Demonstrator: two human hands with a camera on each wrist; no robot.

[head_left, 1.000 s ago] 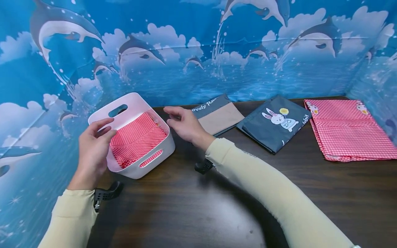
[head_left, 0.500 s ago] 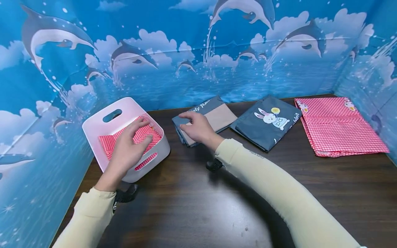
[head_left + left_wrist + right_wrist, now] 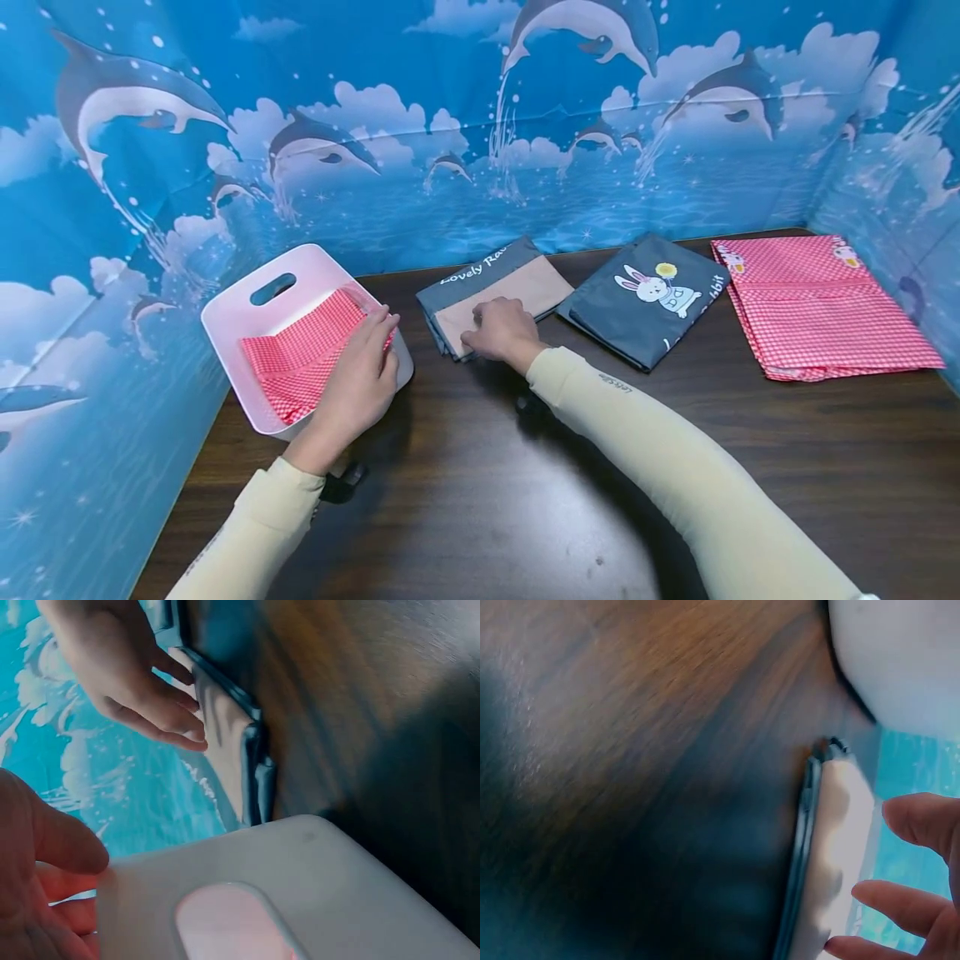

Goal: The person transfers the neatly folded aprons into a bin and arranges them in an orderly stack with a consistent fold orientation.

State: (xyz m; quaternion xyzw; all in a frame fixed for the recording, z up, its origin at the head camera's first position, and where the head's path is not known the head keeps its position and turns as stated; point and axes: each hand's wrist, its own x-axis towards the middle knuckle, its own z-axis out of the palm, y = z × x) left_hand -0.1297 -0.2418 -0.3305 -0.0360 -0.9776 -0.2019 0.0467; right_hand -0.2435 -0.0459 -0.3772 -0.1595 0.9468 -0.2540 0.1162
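**Resting left hand [image 3: 360,383] on white bin [image 3: 227,323], poising right hand [image 3: 504,329] over tan-banded cloth [image 3: 542,287]**

Lays nearly straight left fingers over the bin's rim. Contains, just left of that hand, a folded red-checked cloth [image 3: 303,346]. Has a handle slot [image 3: 272,289] in the wall beyond. Opens right thumb and fingers apart, with the tan-banded cloth directly beneath; cannot tell whether touching. Includes a rabbit-print cloth [image 3: 626,325] right of the right hand, then a second checked cloth [image 3: 832,325] farther right.

This was a screened-off nook, the wider room hidden: dolphin-printed sheeting [image 3: 465,117] enclosed a dark wood-grained surface [image 3: 450,492] behind and at both sides.
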